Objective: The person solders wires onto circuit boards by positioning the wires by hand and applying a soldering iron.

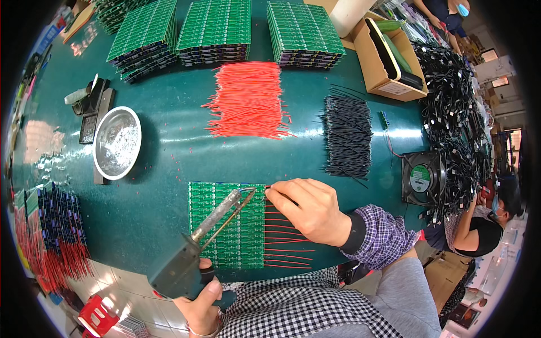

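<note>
The left hand (200,301) grips one soldering gun (194,248), its tip over one green circuit panel (225,225). The right hand (307,208) pinches one red wire (270,187) at the panel's edge. Three board stacks (214,28) and two wire bundles (248,101) lie beyond.

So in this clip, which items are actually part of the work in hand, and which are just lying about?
In use:
- soldering gun in the left hand
- green board panel
- red wire pinched by the right hand
- soldered red wires

Lying about:
- metal bowl
- black wire pile
- small fan
- cardboard box
</note>
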Demonstrator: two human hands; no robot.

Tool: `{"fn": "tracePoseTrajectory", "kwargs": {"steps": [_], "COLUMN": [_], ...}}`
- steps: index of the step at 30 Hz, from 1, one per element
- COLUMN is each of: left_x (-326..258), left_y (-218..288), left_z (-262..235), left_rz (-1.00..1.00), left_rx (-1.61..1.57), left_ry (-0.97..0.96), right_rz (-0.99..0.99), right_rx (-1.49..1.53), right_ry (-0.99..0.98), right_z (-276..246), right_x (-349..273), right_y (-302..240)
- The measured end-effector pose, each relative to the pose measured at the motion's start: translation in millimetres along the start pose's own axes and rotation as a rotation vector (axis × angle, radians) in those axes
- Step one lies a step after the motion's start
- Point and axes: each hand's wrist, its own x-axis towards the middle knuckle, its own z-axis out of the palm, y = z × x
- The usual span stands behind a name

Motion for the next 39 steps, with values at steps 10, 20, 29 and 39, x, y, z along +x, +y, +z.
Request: {"fn": "tracePoseTrajectory", "kwargs": {"steps": [10, 20, 29, 39], "left_x": [-10.0, -20.3, -12.0, -11.7], "left_y": [-1.2, -16.4, -31.2, -26.4], "left_z": [8.3, -10.8, -6.9, -7.1], "left_rz": [0.005, 0.239, 0.323, 0.275], "left_rx": [-0.044, 0.598, 0.688, 0.691], "left_ry": [-0.006, -0.225, -0.146, -0.178], "right_rz": [-0.049, -0.027, -0.018, -0.029], "right_rx": [0.016, 0.003, 0.015, 0.006], "right_ry": [0.1, 0.083, 0.076, 0.027], "right_z": [-2.5, 0.8, 2.6, 0.0], "right_x": [-1.4, -5.8, -5.9, -5.0], "right_y": [-1.8, -5.7, -6.5, -6.9]}}
